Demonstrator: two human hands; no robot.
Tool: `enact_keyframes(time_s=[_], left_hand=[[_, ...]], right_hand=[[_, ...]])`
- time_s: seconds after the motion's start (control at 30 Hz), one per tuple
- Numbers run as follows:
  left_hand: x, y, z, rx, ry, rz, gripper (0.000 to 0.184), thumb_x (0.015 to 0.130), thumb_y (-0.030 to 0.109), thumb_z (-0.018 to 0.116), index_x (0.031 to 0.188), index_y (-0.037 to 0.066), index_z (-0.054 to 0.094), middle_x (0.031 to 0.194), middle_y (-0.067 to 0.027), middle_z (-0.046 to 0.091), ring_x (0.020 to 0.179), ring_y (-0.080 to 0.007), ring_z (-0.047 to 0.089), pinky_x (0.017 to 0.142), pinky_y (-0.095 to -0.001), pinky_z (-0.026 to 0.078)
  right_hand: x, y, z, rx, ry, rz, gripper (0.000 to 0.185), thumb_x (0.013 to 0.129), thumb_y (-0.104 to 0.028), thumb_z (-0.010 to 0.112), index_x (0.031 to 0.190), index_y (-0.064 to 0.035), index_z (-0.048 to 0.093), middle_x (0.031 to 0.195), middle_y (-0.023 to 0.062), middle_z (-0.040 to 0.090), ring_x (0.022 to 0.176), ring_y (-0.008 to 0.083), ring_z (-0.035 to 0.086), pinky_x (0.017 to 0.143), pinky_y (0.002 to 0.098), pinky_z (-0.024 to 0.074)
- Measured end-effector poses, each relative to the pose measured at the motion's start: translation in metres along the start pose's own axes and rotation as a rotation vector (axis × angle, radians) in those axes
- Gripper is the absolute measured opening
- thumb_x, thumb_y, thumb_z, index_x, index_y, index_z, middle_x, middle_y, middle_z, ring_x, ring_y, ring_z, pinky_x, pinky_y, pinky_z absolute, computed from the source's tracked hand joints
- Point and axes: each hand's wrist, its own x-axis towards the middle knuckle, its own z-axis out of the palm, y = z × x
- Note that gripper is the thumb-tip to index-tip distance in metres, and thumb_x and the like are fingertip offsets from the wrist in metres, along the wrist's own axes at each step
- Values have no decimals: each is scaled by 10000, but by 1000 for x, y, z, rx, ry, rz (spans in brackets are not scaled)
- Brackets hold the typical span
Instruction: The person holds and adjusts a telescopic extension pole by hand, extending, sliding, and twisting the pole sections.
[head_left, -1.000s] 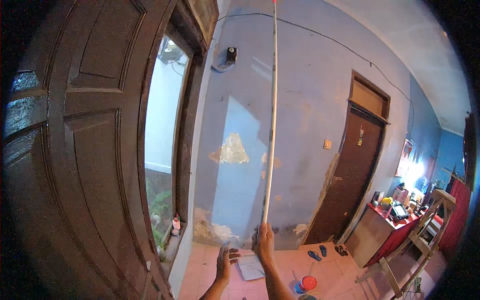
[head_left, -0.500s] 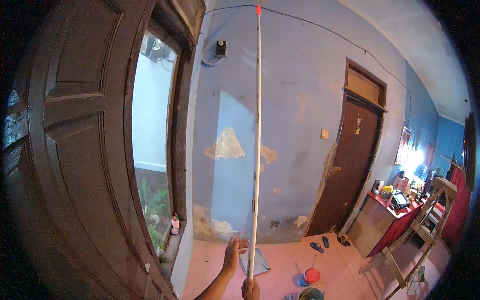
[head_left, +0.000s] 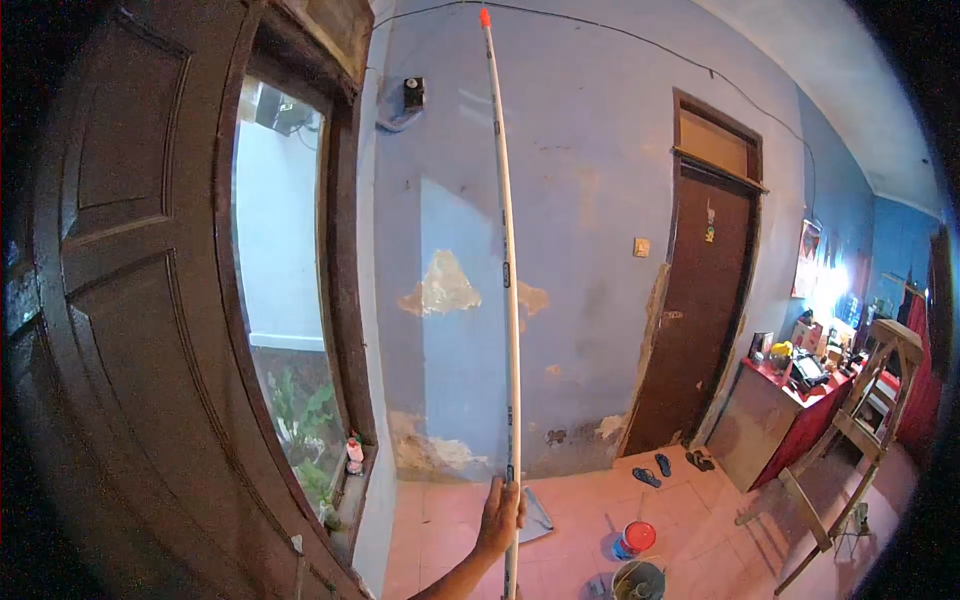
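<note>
though patchy, blue wall (head_left: 590, 320) behind pole (head_left: 513, 350)

Left hand (head_left: 500, 518) wraps a long pale pole (head_left: 513, 350), near upright, top leaning left. Tray (head_left: 539, 514) on pink floor (head_left: 440, 540), just beyond the hand. To the right: red-topped tub (head_left: 637, 538), sandals (head_left: 647, 477) by the far door (head_left: 708, 300), wooden stepladder (head_left: 862, 432) beside a cluttered counter (head_left: 742, 420).

Peeling blue wall (head_left: 590, 360) above pink tiled floor (head_left: 450, 540)
</note>
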Motion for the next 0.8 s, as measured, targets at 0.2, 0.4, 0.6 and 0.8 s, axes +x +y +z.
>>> enact_keyframes(time_s=[0.2,0.4,0.6,0.8], left_hand=[[-15,0,17,-44,-21,-69,247,1017,350,357,995,112,416,631,17,401,496,-65,376,454,-210,330],[-21,-6,30,-33,-2,-63,282,1010,343,374,1122,93,440,673,-6,437,508,-79,400,469,-229,368],[-17,-14,41,-45,-20,-79,254,1006,373,389,958,123,384,683,6,424,499,-58,390,445,-209,355],[-7,-17,44,-121,-3,-119,210,1005,343,399,1035,136,422,689,5,434,498,-57,397,428,-204,344]], right_hand=[[3,-3,-4,-125,79,-255,336,996,-418,354,911,-134,513,640,-10,443,506,114,440,448,239,416],[6,-4,-7,-277,149,-421,335,995,-418,357,909,-134,512,640,-9,447,503,113,441,445,243,420],[5,-10,-10,-330,187,-480,335,994,-419,359,907,-133,511,640,-8,451,500,112,442,442,247,424],[4,-15,-14,-368,218,-514,334,993,-419,362,905,-133,510,641,-7,455,497,111,442,440,251,427]])
